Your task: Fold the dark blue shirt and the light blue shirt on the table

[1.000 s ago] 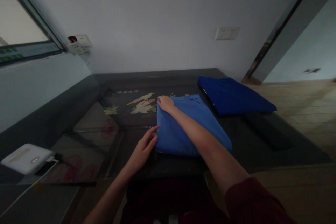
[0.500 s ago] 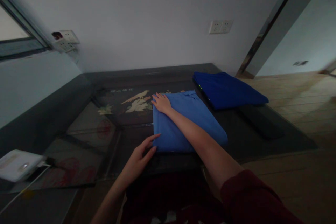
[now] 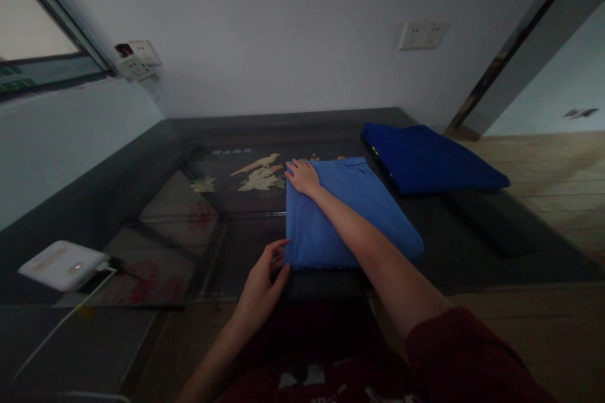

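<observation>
A folded light blue garment [image 3: 350, 220] lies flat on the dark glossy table, with a seam or pocket crease near its far right corner. My right hand [image 3: 302, 176] rests flat on its far left corner, fingers stretched out, and the forearm crosses over the cloth. At the near left corner is my left hand [image 3: 267, 274], its thumb and bent fingers apart and touching the garment's left edge. Some of the left fingers are partly hidden behind one another. To the right, a folded dark blue garment [image 3: 430, 160] lies close by.
The table [image 3: 250, 236] has a bird-and-flower picture and reaches back to a white wall. A white device [image 3: 63, 264] with a cable sits at the left. A dark flat object [image 3: 491, 227] is at the right. Wall sockets [image 3: 423, 35] are above.
My view has shifted a little, so the scene sits further right. The left fingers have curled more at the garment's edge. The right hand stays on the far left corner.
</observation>
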Available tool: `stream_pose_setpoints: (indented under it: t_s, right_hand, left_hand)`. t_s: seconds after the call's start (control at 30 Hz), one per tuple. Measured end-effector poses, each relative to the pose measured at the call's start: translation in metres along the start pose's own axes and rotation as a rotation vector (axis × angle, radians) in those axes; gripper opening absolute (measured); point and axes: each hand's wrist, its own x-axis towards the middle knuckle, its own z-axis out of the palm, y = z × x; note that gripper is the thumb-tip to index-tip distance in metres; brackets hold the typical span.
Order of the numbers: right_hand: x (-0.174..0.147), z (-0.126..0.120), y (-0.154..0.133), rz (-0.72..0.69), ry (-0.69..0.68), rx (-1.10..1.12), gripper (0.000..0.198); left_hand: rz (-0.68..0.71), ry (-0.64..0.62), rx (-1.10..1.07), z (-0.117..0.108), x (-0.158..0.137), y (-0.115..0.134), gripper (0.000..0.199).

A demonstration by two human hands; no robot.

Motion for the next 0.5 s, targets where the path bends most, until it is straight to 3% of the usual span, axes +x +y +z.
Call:
stream_pose_setpoints:
  t_s: [0.2, 0.4, 0.5]
  right_hand:
    - [-0.001, 0.001, 0.000, -0.009, 0.015, -0.008, 0.045]
    - [0.000, 0.003, 0.001, -0.011, 0.006, -0.019, 0.047]
    - [0.000, 0.003, 0.002, -0.013, 0.008, -0.019, 0.047]
  left_hand:
    - [0.040, -0.031, 0.033, -0.005, -0.007, -0.005, 0.036]
    - [0.336, 0.116, 0.458, -0.011, 0.003, 0.011, 0.029]
    - [0.517, 0.009, 0.583, -0.006, 0.027, 0.028, 0.030]
